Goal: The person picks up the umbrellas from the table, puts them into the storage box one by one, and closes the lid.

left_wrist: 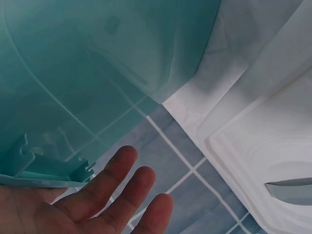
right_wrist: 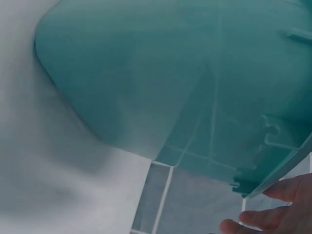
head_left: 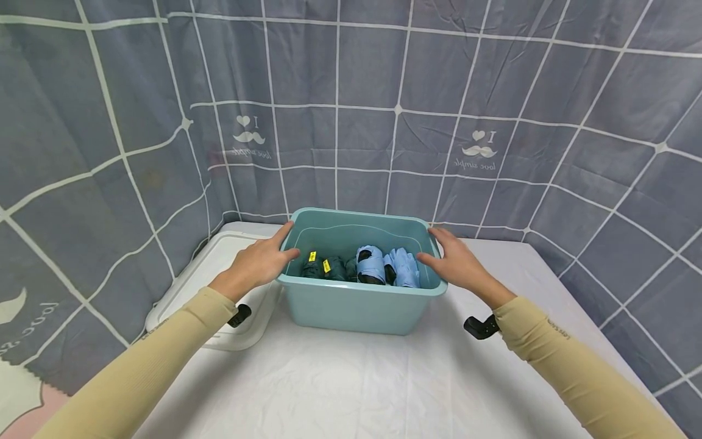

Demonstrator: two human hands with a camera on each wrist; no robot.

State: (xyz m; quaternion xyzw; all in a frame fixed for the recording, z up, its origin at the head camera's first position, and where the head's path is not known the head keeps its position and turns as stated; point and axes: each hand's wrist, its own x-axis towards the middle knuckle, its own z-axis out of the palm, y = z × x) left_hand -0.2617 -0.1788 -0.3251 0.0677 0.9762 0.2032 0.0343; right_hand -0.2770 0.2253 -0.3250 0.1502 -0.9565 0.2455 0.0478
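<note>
Resting on the two short ends of the teal bin (head_left: 351, 305), my hands frame it from either side. My left hand (head_left: 262, 262) lies over the left rim with the fingers stretched out along the edge and the thumb dipping just inside; the grip there is loose and wide, the palm pressed to the plastic rather than curled round it. From the left wrist view my fingers (left_wrist: 122, 195) show straight and spread, just beneath the ribbed underside of the rim. My right hand (head_left: 456, 263) mirrors this on the right rim, fingers flat along the edge, thumb pointing inward; its grip is likewise wide, and the right wrist view shows the fingertips (right_wrist: 273, 217) extended below the rim's lip.

Between my two hands, down inside the bin, lie rolled bundles: dark rolls with yellow tags (head_left: 320, 266) nearer my left grip, and light blue rolls (head_left: 389, 266) nearer my right grip. The bin stands upright on the white-covered table (head_left: 351, 384).

Just outside my left grip, touching or nearly touching the bin's left wall, a white lid (head_left: 181, 286) lies flat on the table. Beyond both hands hangs a grey checked cloth (head_left: 351, 110).
</note>
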